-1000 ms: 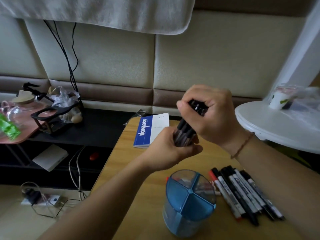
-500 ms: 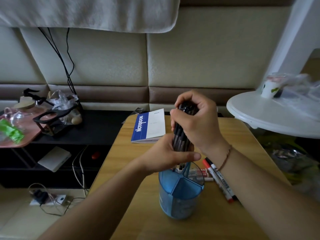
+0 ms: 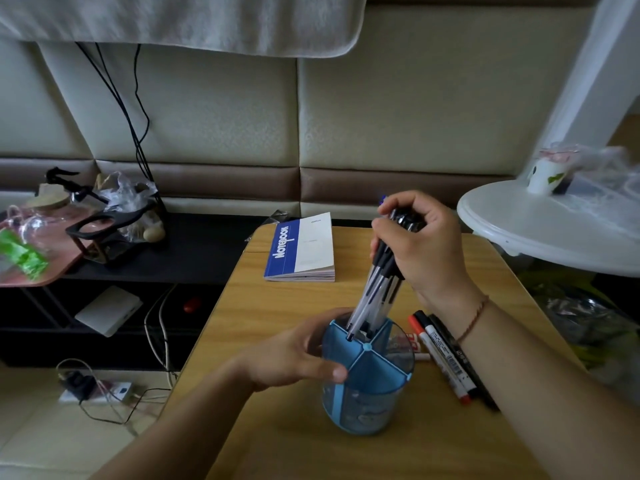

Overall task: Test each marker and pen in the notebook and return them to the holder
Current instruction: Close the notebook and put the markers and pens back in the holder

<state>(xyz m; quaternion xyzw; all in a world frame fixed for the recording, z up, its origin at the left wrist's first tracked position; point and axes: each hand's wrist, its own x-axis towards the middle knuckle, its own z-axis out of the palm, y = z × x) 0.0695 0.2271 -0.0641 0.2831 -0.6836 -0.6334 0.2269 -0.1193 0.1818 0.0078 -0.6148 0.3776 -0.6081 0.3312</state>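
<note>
While the bundle of pens [image 3: 375, 296] is clenched at its top by the right hand [image 3: 420, 244], its tips are lowered into the rear compartment of the blue holder [image 3: 367, 386], low at centre frame. The holder's side is grasped by the left hand [image 3: 294, 355]. Markers [image 3: 446, 358] are laid right of it; the notebook [image 3: 301, 247] is seen closed above.

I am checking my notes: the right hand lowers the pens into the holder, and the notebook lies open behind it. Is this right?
Not quite: the head view shows the notebook closed. The right hand does lower the pens into the holder.
</note>
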